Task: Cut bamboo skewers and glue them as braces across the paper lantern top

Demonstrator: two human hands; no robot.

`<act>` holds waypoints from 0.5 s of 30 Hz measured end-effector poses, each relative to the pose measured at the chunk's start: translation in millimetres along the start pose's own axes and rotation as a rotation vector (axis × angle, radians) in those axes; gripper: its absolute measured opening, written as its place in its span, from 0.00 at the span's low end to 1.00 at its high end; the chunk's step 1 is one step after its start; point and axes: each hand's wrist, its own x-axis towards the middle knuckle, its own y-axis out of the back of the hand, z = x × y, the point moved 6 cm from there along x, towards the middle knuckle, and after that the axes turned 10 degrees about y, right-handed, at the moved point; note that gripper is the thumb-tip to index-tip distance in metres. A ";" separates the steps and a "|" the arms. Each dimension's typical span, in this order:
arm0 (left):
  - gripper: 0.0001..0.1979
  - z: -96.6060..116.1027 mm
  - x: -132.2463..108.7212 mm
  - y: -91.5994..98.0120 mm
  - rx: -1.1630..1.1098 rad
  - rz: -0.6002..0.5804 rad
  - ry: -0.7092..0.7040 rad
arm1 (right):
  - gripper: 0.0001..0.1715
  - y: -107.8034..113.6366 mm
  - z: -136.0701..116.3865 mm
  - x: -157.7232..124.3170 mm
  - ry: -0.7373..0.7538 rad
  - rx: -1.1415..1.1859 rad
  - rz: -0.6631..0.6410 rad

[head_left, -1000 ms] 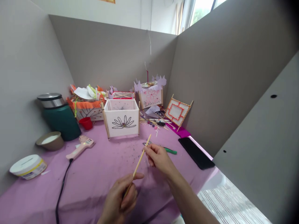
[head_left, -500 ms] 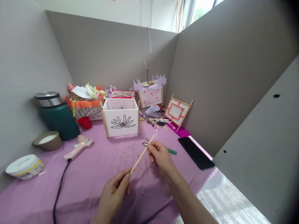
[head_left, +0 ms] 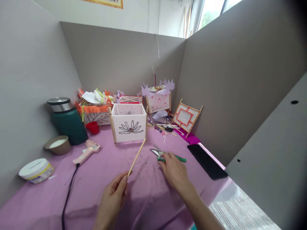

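Note:
My left hand (head_left: pixel 114 193) pinches the lower end of a thin wooden stick (head_left: pixel 136 158), which slants up toward a white box (head_left: pixel 129 127) with stick corner posts and a black flower drawn on its front. My right hand (head_left: pixel 174 169) lies over green-handled pruning shears (head_left: pixel 157 152) on the purple cloth, its fingers curled round the handles. The blades of the shears are parted and point left. Part of the handles is hidden under my fingers.
On the left are a pink glue gun (head_left: pixel 87 153) with a black cord, a white tub (head_left: pixel 36 171), a brown bowl (head_left: pixel 57 145), a green flask (head_left: pixel 68 124) and a red cup (head_left: pixel 93 127). A black phone (head_left: pixel 206 161) lies right. Decorated boxes and loose sticks stand behind.
My right hand has let go of the stick's upper part and moved right and down onto the pruning shears. The left hand still holds the stick. The view has shifted slightly.

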 end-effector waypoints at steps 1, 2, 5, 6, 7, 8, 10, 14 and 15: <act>0.38 0.3 -0.4 -1.4 -0.014 -0.020 0.013 | 0.11 -4.4 0.8 -4.5 -0.008 -0.046 -0.031; 0.39 0.3 -1.0 -3.4 -0.023 -0.050 0.027 | 0.12 -8.1 0.8 -7.8 -0.009 -0.073 -0.052; 0.38 0.7 -2.2 -5.5 -0.026 -0.078 0.032 | 0.16 -13.2 -0.2 -10.5 0.011 -0.072 -0.080; 0.38 0.7 -2.1 -5.6 -0.027 -0.076 0.030 | 0.16 -13.0 -0.6 -9.8 0.021 -0.045 -0.085; 0.38 0.8 -1.7 -5.8 -0.031 -0.073 0.027 | 0.16 -11.6 -1.6 -8.7 0.036 -0.003 -0.084; 0.38 1.0 -1.3 -6.2 -0.035 -0.070 0.026 | 0.17 -8.6 -3.4 -7.8 0.056 0.052 -0.067; 0.39 1.9 -0.3 -7.6 -0.044 -0.060 0.023 | 0.17 0.6 -9.0 -8.3 0.097 0.187 0.015; 0.38 6.0 0.3 -10.1 -0.050 0.004 -0.009 | 0.20 13.5 -25.9 -21.7 0.125 0.395 0.166; 0.37 6.7 0.3 -10.8 -0.051 0.020 -0.023 | 0.20 13.4 -31.4 -26.4 0.132 0.415 0.177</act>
